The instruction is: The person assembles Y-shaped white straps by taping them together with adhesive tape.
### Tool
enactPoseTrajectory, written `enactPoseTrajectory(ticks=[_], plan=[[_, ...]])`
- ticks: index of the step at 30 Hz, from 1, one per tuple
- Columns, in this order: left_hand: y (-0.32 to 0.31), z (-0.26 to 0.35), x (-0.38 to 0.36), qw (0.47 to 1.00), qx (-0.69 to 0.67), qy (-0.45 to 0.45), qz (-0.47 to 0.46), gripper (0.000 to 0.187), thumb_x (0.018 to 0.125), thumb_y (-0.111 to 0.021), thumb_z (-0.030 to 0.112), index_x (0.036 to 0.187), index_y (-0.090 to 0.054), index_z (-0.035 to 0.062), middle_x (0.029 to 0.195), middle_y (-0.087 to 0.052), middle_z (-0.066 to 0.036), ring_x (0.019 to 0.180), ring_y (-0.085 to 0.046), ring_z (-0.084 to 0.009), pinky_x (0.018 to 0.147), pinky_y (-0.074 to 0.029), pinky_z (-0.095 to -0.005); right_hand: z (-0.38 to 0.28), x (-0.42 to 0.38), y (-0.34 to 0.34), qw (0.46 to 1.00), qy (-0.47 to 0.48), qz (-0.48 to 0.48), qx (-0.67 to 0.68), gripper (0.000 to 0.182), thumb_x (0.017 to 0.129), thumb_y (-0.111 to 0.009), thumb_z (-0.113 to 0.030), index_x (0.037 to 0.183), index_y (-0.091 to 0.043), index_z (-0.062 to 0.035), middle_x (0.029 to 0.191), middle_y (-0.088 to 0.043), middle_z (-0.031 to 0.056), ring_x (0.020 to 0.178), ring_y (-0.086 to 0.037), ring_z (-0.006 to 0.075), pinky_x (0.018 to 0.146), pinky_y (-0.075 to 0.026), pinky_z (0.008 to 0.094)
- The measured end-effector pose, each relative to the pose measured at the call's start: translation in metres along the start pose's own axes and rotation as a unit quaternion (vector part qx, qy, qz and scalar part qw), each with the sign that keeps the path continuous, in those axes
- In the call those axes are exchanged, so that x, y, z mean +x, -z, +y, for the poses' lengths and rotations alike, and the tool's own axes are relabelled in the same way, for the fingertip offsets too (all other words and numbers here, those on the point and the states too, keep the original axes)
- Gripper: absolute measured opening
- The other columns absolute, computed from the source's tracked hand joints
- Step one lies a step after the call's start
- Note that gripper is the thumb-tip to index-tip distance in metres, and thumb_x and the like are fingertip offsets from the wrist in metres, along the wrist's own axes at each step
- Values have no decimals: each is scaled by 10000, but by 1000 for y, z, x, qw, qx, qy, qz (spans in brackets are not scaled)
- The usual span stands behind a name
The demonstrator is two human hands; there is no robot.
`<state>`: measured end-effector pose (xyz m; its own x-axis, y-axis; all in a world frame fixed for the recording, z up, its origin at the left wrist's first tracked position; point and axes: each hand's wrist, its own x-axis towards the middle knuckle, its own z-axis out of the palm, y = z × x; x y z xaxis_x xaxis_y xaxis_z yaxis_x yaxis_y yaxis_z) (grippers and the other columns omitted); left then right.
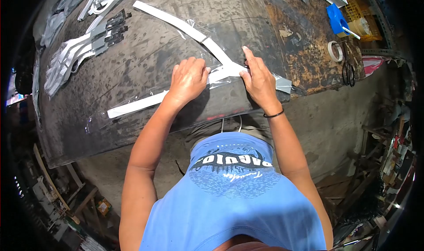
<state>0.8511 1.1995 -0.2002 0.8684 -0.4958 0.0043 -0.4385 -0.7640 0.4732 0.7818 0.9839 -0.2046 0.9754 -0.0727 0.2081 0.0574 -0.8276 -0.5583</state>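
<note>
In the head view, a dark, scuffed table point(145, 70) spans the scene, its near edge running just in front of the person's blue shirt point(234, 180). Its top is grey-black and blotchy over the left and middle, while the right part is worn to patchy brown. A white strap point(150, 102) lies in a forked shape near the middle of the near side, one branch reaching to the near left and another to the far left, with clear plastic point(224, 80) around the join. The left hand point(190, 79) rests on the near branch, fingers bent and close together; whether they pinch it cannot be told. The right hand point(260, 81) has its thumb on the strap by the join, its fingers stretched out forward and slightly apart. Just right of it is a grey end piece point(283, 84). On the far left lies a bundle of white straps point(70, 58) with dark ends. On the far right are a blue tape dispenser point(337, 19) and a yellow basket point(370, 26), with a tape roll point(335, 51) and black-handled scissors point(349, 73) nearer. Below the table is a bare, dull floor point(327, 118), with wood scraps and mixed clutter point(397, 140) along both sides of the room.
</note>
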Motion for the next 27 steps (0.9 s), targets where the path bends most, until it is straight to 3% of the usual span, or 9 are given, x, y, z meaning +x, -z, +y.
enactPoseTrajectory(ticks=[7, 11, 13, 16, 18, 20, 23, 27], plan=[[-5, 8, 5, 1000, 18, -13, 19, 187, 892, -605, 240, 839, -564, 66, 867, -577, -105, 870, -560, -334, 755, -413, -457, 1, 0, 0, 1000, -7, -9, -1, 675, 816, -676, -72, 1436, -426, -160, 1025, -608, 104, 899, -632, 276, 750, -510, 388], [-5, 9, 2, 999, 29, -12, 44, 173, 891, -615, 239, 859, -579, 73, 852, -572, -112, 857, -558, -332, 759, -417, -447, -6, 3, 0, 1000, -17, 2, -14, 688, 813, -700, -180, 1438, -415, -152, 1020, -579, 105, 893, -608, 318, 736, -507, 440], [4, 2, -4, 998, -39, -30, 50, 179, 891, -625, 247, 877, -594, 71, 849, -573, -119, 846, -557, -332, 754, -424, -439, -14, 4, -3, 1000, -19, -5, -21, 693, 813, -702, -195, 1441, -411, -153, 1025, -577, 106, 894, -606, 321, 738, -506, 444], [29, -62, -38, 993, -26, 1, 111, 193, 896, -629, 255, 884, -602, 63, 859, -585, -123, 844, -556, -336, 745, -428, -440, -11, 3, -5, 998, -2, -1, -63, 728, 808, -712, -214, 1457, -387, -158, 1066, -562, 110, 911, -598, 330, 728, -504, 437], [57, -125, -80, 984, 93, 53, 143, 217, 910, -612, 270, 873, -602, 56, 870, -598, -124, 854, -559, -338, 740, -428, -453, -9, 4, -6, 997, -4, -8, -74, 732, 807, -713, -216, 1458, -384, -159, 1068, -557, 110, 913, -596, 329, 727, -504, 435], [87, -157, -127, 951, 223, 174, 128, 248, 929, -578, 303, 882, -608, 61, 874, -602, -126, 861, -561, -338, 754, -425, -460, -9, 6, -5, 998, 0, -12, -66, 736, 809, -713, -208, 1462, -377, -159, 1058, -555, 115, 923, -593, 331, 734, -501, 431], [107, -176, -179, 935, 237, 239, 113, 274, 947, -538, 324, 892, -613, 67, 882, -599, -123, 864, -558, -340, 763, -422, -466, -15, 9, 1, 997, -36, -45, -42, 743, 814, -708, -193, 1471, -363, -163, 1058, -557, 124, 948, -593, 327, 763, -494, 423], [117, -187, -212, 952, 184, 191, 153, 282, 943, -548, 340, 914, -639, 74, 955, -627, -105, 906, -572, -339, 801, -428, -469, -16, 11, 1, 998, -30, -43, -26, 727, 817, -683, -140, 1471, -367, -156, 1089, -561, 144, 964, -589, 336, 809, -486, 418]])
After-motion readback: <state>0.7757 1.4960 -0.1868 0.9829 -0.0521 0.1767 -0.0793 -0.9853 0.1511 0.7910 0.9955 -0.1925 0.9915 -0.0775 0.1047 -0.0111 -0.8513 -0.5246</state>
